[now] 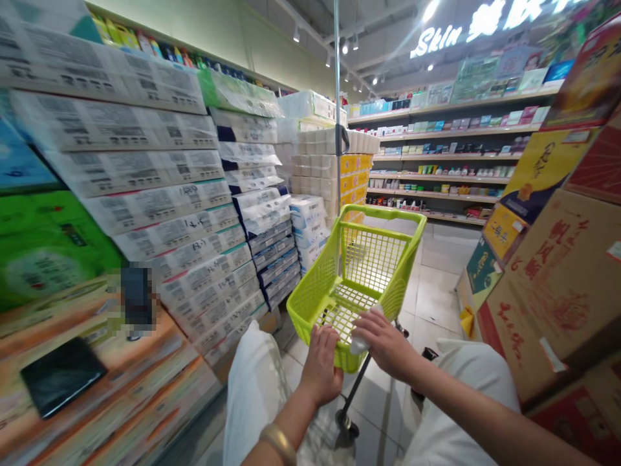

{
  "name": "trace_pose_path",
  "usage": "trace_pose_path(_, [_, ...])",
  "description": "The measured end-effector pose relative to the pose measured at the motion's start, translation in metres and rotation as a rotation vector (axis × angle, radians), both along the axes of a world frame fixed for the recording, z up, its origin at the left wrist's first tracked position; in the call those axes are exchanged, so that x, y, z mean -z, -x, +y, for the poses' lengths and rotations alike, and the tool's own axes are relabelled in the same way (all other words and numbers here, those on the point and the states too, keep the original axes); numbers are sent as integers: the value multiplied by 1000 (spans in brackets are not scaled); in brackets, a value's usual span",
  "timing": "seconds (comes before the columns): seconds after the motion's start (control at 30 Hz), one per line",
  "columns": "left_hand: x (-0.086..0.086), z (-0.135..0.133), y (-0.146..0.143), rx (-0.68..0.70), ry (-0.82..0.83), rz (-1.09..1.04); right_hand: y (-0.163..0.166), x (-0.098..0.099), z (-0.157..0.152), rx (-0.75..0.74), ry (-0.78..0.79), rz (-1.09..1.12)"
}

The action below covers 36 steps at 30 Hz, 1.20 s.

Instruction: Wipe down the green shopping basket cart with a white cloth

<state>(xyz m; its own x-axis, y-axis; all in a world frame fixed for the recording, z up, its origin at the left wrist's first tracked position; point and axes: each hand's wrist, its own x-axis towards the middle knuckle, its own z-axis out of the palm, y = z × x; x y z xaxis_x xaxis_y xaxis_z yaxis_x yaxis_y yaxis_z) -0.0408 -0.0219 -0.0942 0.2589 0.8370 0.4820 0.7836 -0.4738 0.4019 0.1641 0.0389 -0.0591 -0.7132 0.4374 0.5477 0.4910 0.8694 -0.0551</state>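
Basket (314, 292) rim gripped by left hand (321, 366), cloth (358, 343) under right hand (388, 346)

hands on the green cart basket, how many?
2: left hand grips the near rim of the basket; right hand rests beside it on a white wad. No others visible.

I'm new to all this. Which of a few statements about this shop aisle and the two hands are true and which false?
1. The left hand clasps the near rim of a lime-green plastic mesh basket. True.
2. The right hand has nothing under it. False: a small white crumpled wad sits beneath it on the rim.
3. A gold-coloured bangle circles the right wrist. False: it is on the left wrist.
4. Stacked white tissue packs line the left side. True.
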Motion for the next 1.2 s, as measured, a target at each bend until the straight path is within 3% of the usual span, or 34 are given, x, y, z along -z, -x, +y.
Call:
trace_pose_path(0.1, [-2, 1, 1, 14, 20, 1, 2, -2, -2, -120, 2, -56])
trace_pose_path(0.33, [-5, 3, 2, 8, 21, -12, -9, -11, 24, 70, 5, 44])
trace_pose_path(0.57, [-5, 8, 10, 4, 38, -2, 10, -17, 11, -53, 52, -77])
trace_pose_path(0.8, [-8, 13, 21, 14, 24, 11, -1, -22, 42, 134, 48, -51])
trace_pose_path(1.2, [-16, 18, 64, 4, 47, 29, 34, -15, 24, 204, 19, -64])
